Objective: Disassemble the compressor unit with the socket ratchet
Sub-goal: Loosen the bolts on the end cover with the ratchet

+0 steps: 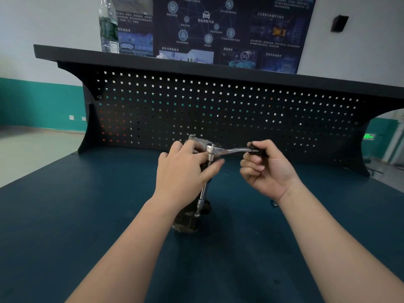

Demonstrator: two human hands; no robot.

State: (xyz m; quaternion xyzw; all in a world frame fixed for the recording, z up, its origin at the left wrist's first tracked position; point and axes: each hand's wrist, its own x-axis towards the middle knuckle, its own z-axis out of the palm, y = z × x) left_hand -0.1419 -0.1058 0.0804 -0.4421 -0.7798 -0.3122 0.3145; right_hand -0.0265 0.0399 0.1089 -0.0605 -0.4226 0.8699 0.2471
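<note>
Now the socket ratchet (227, 150) handle, lying sideways, is gripped by the curled right hand (265, 169) while the compressor unit (188, 217) is held by the left hand (183, 169).

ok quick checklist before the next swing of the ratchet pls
1. Right hand grips the black handle of the socket ratchet: ok.
2. Left hand steadies the compressor unit, fingers by the ratchet head: ok.
3. Extension bar runs from the head down to a bolt low on the unit: ok.
4. Socket fully seated on the bolt: cannot tell, too small.
5. Handle's sweep clear of the pegboard: cannot tell.
6. Small loose metal part on the blue bench, beside the right wrist: ok.
</note>
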